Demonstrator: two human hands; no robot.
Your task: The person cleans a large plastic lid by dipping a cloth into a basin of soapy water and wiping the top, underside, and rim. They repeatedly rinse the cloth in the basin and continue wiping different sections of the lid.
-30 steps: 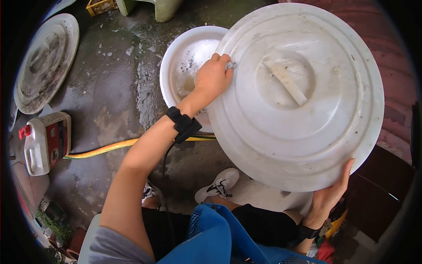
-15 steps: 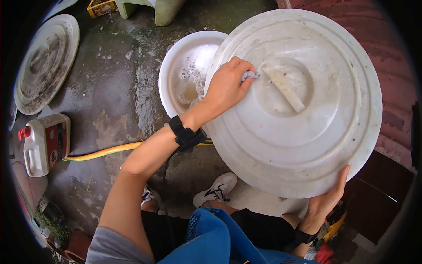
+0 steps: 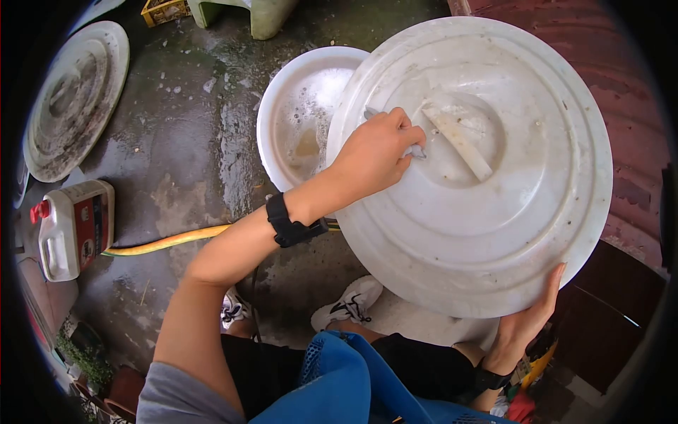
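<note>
A big round white plastic lid [image 3: 466, 233], with smudges and dark specks, is tilted up before me. Its raised bar handle [image 3: 458, 141] sits in a round recess. My left hand [image 3: 378, 152] is closed around a bunched grey cloth [image 3: 415, 151] and presses it on the lid, left of the handle. Most of the cloth is hidden by the fingers. At the lid's lower right edge, my right hand [image 3: 531, 318] grips the rim, its thumb on top and its other fingers hidden underneath. Behind the lid, partly covered, stands a white basin [image 3: 272, 131] of murky, sudsy water.
Another lid [image 3: 78, 106], heavily dirtied, leans at the far left. Below it stands a white jug [image 3: 78, 230] with a red cap. A yellow hose [image 3: 169, 242] crosses the wet floor. A pale green stool [image 3: 272, 18] and a yellow crate [image 3: 164, 10] are at the top.
My left hand has slid a little down the lid, toward me, with the grey cloth in it. The right hand keeps its grip on the rim.
</note>
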